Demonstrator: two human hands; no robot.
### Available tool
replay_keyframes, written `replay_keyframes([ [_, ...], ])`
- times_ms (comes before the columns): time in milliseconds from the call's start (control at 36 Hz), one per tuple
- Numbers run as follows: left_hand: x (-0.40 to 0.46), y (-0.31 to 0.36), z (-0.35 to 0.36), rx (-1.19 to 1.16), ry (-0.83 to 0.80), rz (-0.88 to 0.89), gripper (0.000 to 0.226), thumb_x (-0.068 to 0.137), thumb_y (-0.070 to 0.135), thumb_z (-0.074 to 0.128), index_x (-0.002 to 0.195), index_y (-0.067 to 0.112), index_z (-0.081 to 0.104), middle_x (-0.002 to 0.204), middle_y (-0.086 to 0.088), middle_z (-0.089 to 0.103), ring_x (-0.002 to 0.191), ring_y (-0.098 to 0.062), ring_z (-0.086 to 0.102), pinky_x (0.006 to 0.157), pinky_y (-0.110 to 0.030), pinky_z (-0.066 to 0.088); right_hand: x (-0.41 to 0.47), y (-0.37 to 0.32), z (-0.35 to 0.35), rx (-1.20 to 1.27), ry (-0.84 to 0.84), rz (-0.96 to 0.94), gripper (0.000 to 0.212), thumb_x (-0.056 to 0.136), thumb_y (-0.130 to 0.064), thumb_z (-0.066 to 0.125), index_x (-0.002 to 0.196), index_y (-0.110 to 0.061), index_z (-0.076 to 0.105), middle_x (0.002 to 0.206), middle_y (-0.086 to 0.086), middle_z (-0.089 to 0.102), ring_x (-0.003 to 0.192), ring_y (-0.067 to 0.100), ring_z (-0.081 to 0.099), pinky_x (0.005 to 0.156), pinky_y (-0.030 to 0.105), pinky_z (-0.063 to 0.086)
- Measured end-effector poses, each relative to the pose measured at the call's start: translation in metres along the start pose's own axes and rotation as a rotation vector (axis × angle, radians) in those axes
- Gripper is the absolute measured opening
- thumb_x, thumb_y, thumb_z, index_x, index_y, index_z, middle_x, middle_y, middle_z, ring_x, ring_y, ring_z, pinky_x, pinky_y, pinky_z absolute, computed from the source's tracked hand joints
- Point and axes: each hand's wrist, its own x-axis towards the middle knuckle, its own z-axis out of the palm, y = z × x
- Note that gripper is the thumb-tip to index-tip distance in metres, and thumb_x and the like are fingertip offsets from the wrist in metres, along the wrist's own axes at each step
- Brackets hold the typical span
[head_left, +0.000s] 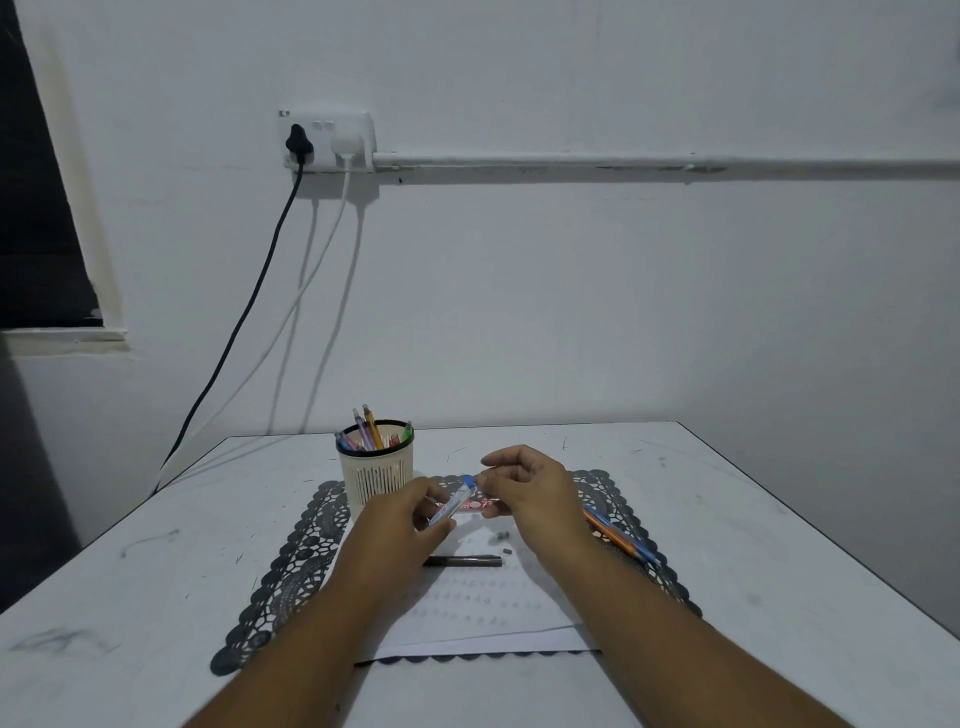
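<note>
At frame centre, the left hand (400, 525) grips a slim clear plastic lead tube with a blue cap (451, 504), tilted above the black lace-patterned mat (306, 545). The right hand (524, 493) pinches its capped end; its other fingers are loosely curled.

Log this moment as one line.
left hand: holds clear tube | right hand: at its blue cap, grip unclear | black pen: lying on paper | pen cup: upright

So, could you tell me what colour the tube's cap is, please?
The cap of the tube is blue, clearest in the head view.
</note>
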Motion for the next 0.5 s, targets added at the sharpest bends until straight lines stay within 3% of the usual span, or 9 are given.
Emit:
replay_keyframes([
  [194,-0.0027,0.0034,-0.0009,-0.032,0.001,0.014,0.021,0.086,0.019,0.081,0.098,0.033,0.072,0.08,0.011,0.072,0.077,-0.003,0.066,0.072,-0.035,0.058,0.0002,0.0009,0.0003,0.04,-0.006,0.082,0.008,0.087,-0.004,0.078,0.091,-0.011,0.079,0.083,0.011,0.077,0.07,0.023,0.07,0.082,0.064,0.056],
  [389,-0.0026,0.0038,-0.0006,-0.045,-0.01,0.013,0.022,0.086,0.018,0.081,0.101,0.032,0.073,0.083,0.011,0.073,0.078,-0.004,0.067,0.074,-0.034,0.059,-0.0002,-0.0018,0.0002,0.121,-0.016,0.157,0.006,0.087,-0.002,0.077,0.088,-0.007,0.079,0.083,0.01,0.075,0.066,0.019,0.067,0.068,0.035,0.058],
  [500,-0.0027,0.0035,-0.0005,-0.046,-0.013,0.012,0.022,0.086,0.019,0.081,0.1,0.032,0.073,0.083,0.011,0.073,0.079,-0.005,0.067,0.074,-0.034,0.059,-0.0009,-0.0034,0.0003,0.077,-0.015,0.134,0.008,0.089,-0.002,0.075,0.084,-0.009,0.077,0.08,0.009,0.074,0.066,0.023,0.064,0.064,0.038,0.054],
])
